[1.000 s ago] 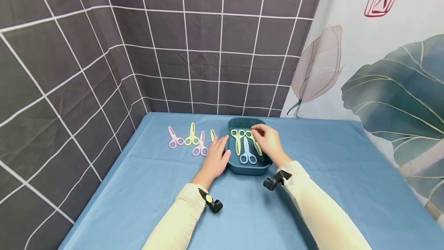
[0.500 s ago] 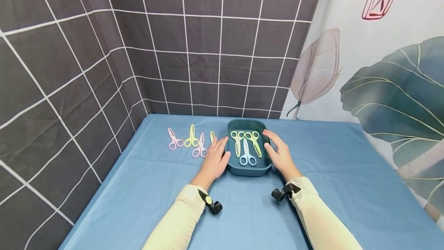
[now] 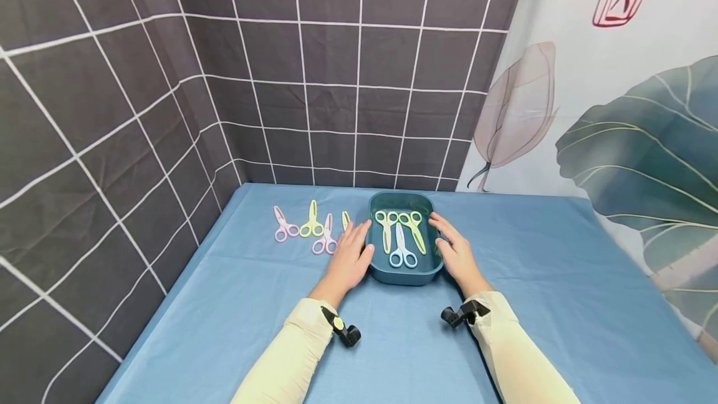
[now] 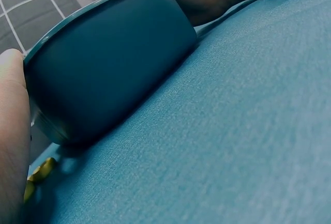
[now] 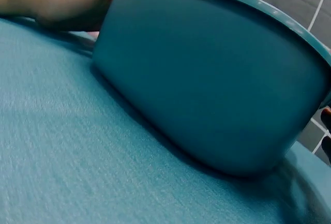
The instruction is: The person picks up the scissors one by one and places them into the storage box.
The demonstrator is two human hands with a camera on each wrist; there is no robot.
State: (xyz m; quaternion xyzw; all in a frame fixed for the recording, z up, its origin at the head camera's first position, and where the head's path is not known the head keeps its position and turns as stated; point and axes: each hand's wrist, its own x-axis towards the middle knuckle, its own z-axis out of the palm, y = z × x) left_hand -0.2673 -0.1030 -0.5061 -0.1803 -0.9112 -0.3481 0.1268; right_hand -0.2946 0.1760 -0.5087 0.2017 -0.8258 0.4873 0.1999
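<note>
A dark teal plastic tub (image 3: 401,278) stands between my two hands. Inside lie two yellow-green scissors, one at the left (image 3: 386,242) and one at the right (image 3: 419,242), with light blue scissors (image 3: 400,242) in front of them. Along the tub's left side lies my left hand (image 3: 349,259), its fingers extended against the rim. My right hand (image 3: 457,256) rests at the right side, fingers fairly straight. Neither hand curls round anything. The tub's outer wall (image 4: 114,63) fills much of the left wrist view, and the same wall (image 5: 207,74) dominates the right wrist view.
Left of the tub, on the blue cloth (image 3: 235,304), lie pink scissors (image 3: 280,216), yellow scissors (image 3: 312,210) and another pink pair (image 3: 328,224). A further yellow pair (image 3: 345,219) is partly hidden by the left hand. A dark grid-patterned curtain (image 3: 331,105) hangs behind.
My right hand has let go of the right yellow-green scissors inside the tub and moved out to the tub's right side, its fingers straightening. The left hand has stayed in place.
</note>
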